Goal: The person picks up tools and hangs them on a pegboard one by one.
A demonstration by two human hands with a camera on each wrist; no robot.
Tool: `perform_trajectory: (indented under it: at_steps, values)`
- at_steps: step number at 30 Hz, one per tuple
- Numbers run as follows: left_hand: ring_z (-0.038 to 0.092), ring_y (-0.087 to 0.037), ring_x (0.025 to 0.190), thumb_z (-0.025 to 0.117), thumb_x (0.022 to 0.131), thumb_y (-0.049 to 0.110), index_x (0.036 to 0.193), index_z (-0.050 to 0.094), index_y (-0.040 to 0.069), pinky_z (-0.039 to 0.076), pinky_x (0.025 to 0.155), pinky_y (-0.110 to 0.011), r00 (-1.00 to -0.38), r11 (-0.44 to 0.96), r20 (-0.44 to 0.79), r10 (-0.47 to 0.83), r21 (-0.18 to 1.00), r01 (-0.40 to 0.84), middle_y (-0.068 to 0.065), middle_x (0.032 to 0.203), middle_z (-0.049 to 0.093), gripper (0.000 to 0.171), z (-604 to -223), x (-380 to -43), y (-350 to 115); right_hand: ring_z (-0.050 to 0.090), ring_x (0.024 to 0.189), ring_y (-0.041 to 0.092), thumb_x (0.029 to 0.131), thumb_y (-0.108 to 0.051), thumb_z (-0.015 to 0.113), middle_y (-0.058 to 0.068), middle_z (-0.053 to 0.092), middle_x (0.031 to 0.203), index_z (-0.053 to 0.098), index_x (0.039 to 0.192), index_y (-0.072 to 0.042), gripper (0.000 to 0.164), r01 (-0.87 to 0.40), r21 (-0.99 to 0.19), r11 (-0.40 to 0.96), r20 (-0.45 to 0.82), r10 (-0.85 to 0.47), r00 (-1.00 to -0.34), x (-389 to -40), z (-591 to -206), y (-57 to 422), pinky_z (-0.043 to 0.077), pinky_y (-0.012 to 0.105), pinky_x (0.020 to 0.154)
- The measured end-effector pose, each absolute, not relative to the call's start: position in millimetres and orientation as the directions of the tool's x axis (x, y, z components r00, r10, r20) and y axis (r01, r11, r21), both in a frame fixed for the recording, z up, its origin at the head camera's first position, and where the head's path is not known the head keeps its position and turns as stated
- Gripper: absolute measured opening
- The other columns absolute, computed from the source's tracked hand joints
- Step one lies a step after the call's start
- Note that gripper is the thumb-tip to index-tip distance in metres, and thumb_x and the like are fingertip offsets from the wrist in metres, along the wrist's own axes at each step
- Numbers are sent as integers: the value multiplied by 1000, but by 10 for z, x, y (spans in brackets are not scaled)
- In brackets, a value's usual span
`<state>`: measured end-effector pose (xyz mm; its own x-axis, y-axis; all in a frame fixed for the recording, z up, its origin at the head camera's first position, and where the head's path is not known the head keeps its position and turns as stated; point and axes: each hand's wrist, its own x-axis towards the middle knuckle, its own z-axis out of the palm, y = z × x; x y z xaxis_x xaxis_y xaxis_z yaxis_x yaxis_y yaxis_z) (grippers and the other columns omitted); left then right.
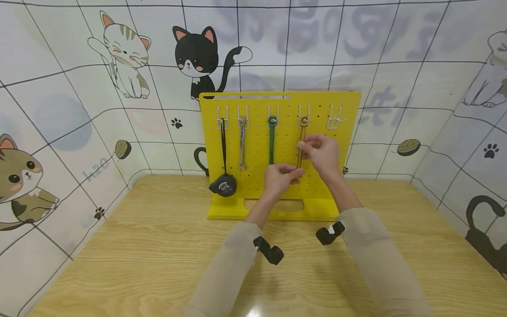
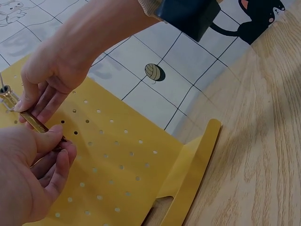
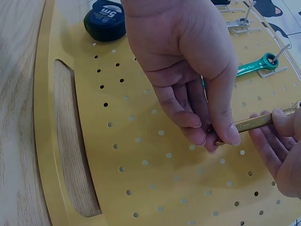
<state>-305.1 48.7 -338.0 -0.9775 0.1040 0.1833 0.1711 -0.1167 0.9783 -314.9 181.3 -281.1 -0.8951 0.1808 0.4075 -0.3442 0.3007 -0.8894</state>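
A gold ratchet wrench hangs by its ring end on a wire hook of the yellow pegboard. My left hand pinches its lower end between thumb and fingers. Higher up, my right hand grips the shank below the ring. In the right wrist view, the shank shows between the two hands, its lower tip mostly covered by the left fingers. A green wrench hangs on the hook to the left, its lower end hidden behind my left hand.
A silver wrench and a black tape measure on a strap hang further left. The rightmost hook holds no tool. The board's base stands on a wooden table, before a cat-patterned backdrop.
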Motion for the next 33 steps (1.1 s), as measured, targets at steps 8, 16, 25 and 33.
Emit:
perform_trajectory:
  at_steps: [8,16,25,33]
  values:
    - [71,-18,68,80,88,12,93,77,-1,60,69,-31,-977,10,212,32,977,213,-6,81,74,14,-3421,-3100,516,70,71,17,97,-15,71,21,72,100,67,112,5,25,-338,-883,324,402,154,-902,-3190,-2840,1815,59,43,78]
    - [66,-12,66,81,87,18,91,79,4,55,62,-25,-964,191,262,-42,949,250,-1,79,74,15,-3434,-3128,556,70,83,24,98,-16,68,22,68,108,64,115,7,28,-308,-892,332,369,138,-919,-3206,-2860,1839,59,37,79]
    - [67,-12,67,80,88,16,95,78,2,55,62,-25,-949,197,311,-43,934,297,-5,84,75,16,-3450,-3164,589,69,89,28,97,-18,70,20,69,105,66,111,5,27,-273,-880,388,361,176,-916,-3227,-2865,1817,58,38,83]
    - [70,-16,68,81,87,12,94,76,0,57,62,-25,-950,143,306,-52,944,297,-7,83,74,15,-3444,-3198,588,68,86,25,97,-18,70,19,68,102,66,110,5,26,-285,-876,390,379,191,-905,-3231,-2876,1795,59,36,82]
